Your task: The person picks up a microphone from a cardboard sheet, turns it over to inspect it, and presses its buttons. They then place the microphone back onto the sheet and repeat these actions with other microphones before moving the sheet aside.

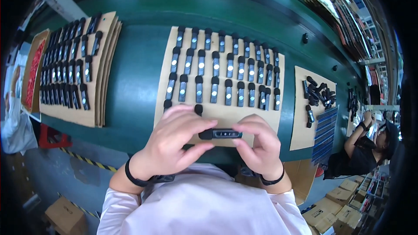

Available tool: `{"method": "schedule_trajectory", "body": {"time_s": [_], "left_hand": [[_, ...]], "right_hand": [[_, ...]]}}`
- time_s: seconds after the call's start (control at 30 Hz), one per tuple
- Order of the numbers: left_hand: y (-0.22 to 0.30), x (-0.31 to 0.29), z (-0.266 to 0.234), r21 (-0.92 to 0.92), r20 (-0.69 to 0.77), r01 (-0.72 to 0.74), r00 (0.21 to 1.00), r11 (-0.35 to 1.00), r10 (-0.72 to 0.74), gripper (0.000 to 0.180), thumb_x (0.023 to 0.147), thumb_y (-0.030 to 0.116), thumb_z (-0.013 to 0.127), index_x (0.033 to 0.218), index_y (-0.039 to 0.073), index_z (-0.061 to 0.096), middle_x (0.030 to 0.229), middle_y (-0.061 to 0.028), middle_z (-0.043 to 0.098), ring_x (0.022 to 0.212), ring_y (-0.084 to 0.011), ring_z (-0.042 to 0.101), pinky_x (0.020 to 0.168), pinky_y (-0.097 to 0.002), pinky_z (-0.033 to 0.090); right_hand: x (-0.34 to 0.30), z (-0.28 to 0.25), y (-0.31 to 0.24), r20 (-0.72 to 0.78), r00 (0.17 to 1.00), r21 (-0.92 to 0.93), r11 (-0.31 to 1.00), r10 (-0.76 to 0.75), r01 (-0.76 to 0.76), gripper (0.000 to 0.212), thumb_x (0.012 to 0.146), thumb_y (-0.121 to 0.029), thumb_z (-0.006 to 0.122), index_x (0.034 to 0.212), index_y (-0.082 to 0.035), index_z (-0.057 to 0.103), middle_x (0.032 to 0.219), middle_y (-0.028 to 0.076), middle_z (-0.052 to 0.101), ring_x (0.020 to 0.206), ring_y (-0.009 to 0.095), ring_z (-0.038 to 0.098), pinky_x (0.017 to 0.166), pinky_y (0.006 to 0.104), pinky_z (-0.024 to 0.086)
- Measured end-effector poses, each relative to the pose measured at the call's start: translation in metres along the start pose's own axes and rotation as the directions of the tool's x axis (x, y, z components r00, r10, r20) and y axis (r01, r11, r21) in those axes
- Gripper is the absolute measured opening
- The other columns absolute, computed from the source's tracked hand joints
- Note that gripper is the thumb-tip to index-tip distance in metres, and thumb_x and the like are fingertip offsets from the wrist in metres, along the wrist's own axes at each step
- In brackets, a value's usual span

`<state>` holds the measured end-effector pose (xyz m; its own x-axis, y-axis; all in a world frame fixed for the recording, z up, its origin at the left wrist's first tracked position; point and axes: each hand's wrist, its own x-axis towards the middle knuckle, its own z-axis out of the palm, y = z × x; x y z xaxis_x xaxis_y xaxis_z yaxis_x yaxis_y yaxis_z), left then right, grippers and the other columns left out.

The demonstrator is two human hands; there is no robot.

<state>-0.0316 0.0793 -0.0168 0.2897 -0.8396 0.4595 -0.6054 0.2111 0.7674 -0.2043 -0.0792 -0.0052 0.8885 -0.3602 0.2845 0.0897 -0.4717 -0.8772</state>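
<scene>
Over the near edge of a cardboard sheet (261, 116), both hands hold a small black clip-on microphone (226, 133) lying sideways. My left hand (176, 135) pinches its foam-covered end between thumb and fingers. At the other end, the thumb and fingers of my right hand (261, 142) close on the body. A recessed panel with small marks faces up. Beyond the hands, similar microphones (215, 63) lie in rows on the sheet, foam tops away from me. Two more foam tops show just past my left hand, their bodies partly hidden by it.
At left, stacked cardboard sheets (101, 74) carry more microphones, beside a box of red pieces (35, 72). Right, another sheet (300, 126) holds a loose microphone pile (320, 93) next to a blue slatted stack (325, 135). A co-worker (359, 150) sits at far right.
</scene>
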Motion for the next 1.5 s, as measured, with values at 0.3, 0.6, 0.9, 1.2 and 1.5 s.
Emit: {"method": "schedule_trajectory", "body": {"time_s": [0.3,0.6,0.9,1.2,1.5], "left_hand": [[-0.005,-0.011,0.001,-0.053,-0.077,-0.02,0.997,0.998,0.016,0.031,0.074,0.01,0.08,0.101,0.002,0.068,0.091,-0.0099,0.068,0.081,-0.0258,0.063,0.092,-0.0481,0.046],[-0.006,-0.012,0.002,-0.083,-0.083,-0.065,0.995,0.994,0.058,0.029,0.074,0.011,0.081,0.098,0.003,0.068,0.089,-0.0087,0.067,0.076,-0.0235,0.06,0.093,-0.0493,0.045],[-0.004,-0.008,0.005,-0.117,-0.089,-0.002,0.996,0.993,-0.008,0.029,0.074,0.013,0.08,0.1,0.004,0.068,0.087,-0.0078,0.065,0.081,-0.0259,0.062,0.095,-0.0486,0.044],[-0.009,-0.008,0.014,-0.105,0.0,0.008,1.0,0.994,-0.008,0.031,0.07,0.012,0.08,0.098,0.006,0.068,0.095,-0.0082,0.062,0.091,-0.0283,0.06,0.095,-0.0456,0.042],[-0.019,-0.015,0.01,0.141,-0.026,0.086,0.996,0.986,-0.084,0.03,0.07,0.006,0.078,0.097,0.004,0.066,0.105,-0.0107,0.062,0.099,-0.0311,0.059,0.093,-0.0438,0.043]], "right_hand": [[-0.004,0.023,0.004,-0.061,0.998,0.141,0.99,-0.012,0.021,0.029,0.083,-0.005,0.075,0.106,0.006,0.06,0.094,0.013,0.062,0.086,0.022,0.059,0.078,0.031,0.046],[-0.006,0.026,0.002,-0.07,0.997,0.148,0.988,-0.038,0.048,0.028,0.084,-0.006,0.075,0.105,0.005,0.06,0.092,0.013,0.062,0.085,0.021,0.058,0.075,0.0307,0.046],[-0.005,0.029,0.01,-0.071,0.993,0.148,0.983,-0.098,0.107,0.024,0.085,-0.003,0.073,0.104,0.003,0.059,0.096,0.014,0.061,0.088,0.021,0.058,0.078,0.0312,0.047],[-0.005,0.033,0.009,-0.054,0.996,0.185,0.98,-0.068,0.077,0.024,0.085,0.001,0.069,0.106,0.002,0.058,0.109,0.018,0.058,0.092,0.023,0.059,0.083,0.0323,0.049],[-0.012,0.028,0.026,-0.085,0.996,-0.156,0.988,-0.023,0.01,0.031,0.075,0.006,0.073,0.102,-0.003,0.061,0.107,0.014,0.063,0.095,0.03,0.063,0.082,0.0365,0.051]]}}
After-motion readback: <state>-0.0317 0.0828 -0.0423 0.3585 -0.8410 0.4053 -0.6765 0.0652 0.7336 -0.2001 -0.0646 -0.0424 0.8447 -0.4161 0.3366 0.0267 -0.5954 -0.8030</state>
